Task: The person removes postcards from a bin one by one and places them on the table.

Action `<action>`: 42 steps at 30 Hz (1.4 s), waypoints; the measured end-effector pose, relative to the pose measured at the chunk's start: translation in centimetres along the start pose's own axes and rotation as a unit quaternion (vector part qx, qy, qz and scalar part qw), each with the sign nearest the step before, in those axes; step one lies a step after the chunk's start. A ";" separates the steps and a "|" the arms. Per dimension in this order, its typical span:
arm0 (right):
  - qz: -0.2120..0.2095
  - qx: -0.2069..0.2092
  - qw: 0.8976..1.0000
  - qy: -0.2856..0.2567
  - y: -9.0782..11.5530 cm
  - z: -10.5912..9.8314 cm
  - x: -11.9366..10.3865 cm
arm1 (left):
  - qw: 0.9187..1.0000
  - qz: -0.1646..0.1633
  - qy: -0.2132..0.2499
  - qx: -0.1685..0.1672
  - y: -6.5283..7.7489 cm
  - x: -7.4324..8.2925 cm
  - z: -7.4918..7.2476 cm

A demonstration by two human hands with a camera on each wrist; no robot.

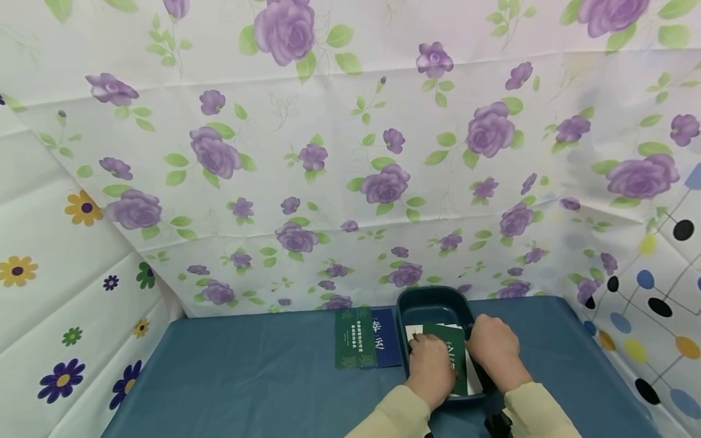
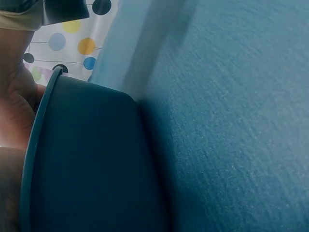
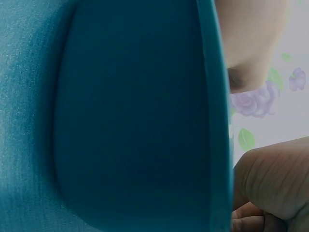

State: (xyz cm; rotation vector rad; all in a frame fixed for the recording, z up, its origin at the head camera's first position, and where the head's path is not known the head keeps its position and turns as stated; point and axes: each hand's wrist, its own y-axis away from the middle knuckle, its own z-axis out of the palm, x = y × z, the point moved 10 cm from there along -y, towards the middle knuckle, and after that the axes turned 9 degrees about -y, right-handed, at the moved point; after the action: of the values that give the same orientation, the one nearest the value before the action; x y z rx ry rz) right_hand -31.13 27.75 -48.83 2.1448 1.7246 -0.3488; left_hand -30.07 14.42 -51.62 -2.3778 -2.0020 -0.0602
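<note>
Hands (image 1: 431,370) (image 1: 495,350) curl, left over cards (image 1: 459,359), right at the tray (image 1: 435,314); what they grip I cannot tell.

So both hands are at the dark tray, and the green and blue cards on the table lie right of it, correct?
No: the left hand and right hand are at the dark tray, but the head view shows the green card and blue card left of it on the table.

A blue box (image 2: 91,159) stands at eight o'clock, a hand (image 2: 14,104) at nine beside it, tablecloth (image 2: 231,116) at three.
</note>
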 end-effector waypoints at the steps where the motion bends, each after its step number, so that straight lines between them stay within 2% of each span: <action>1: 0.000 -0.001 1.000 0.001 -0.1 0.0 0.0 | 1.000 -0.005 -0.003 -0.004 0.0 -0.1 0.1; 9: 0.016 -0.012 1.000 0.000 0.2 0.0 0.1 | 0.998 -0.018 -0.055 -0.018 0.0 0.1 0.4; 16: 0.001 -0.001 1.000 -0.005 0.1 -0.3 -0.1 | 0.997 -0.028 -0.075 0.008 0.1 0.0 -0.7; 22: 0.005 -0.008 1.000 -0.002 0.1 0.0 -0.1 | 0.995 -0.024 -0.092 0.015 0.2 0.0 -0.8; 25: 0.006 -0.012 1.000 -0.002 0.1 0.1 -0.2 | 0.994 -0.021 -0.101 0.038 0.3 0.1 -1.3; 29: 0.009 -0.012 1.000 -0.001 0.1 0.0 -0.1 | 0.993 -0.014 -0.093 0.070 0.6 0.2 -2.1; 36: 0.007 -0.013 1.000 0.000 0.1 0.2 0.0 | 0.993 0.024 -0.070 0.090 0.7 0.1 -2.7; 42: 0.001 -0.010 1.000 0.001 0.2 0.2 -0.2 | 0.994 0.052 -0.026 0.095 1.1 -0.1 -3.4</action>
State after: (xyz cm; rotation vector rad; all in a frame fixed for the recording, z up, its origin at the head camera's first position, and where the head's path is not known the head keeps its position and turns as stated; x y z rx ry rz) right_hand -31.00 27.50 -48.89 2.1324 1.7200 -0.3272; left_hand -29.06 13.96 -48.20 -2.3796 -1.8091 0.1899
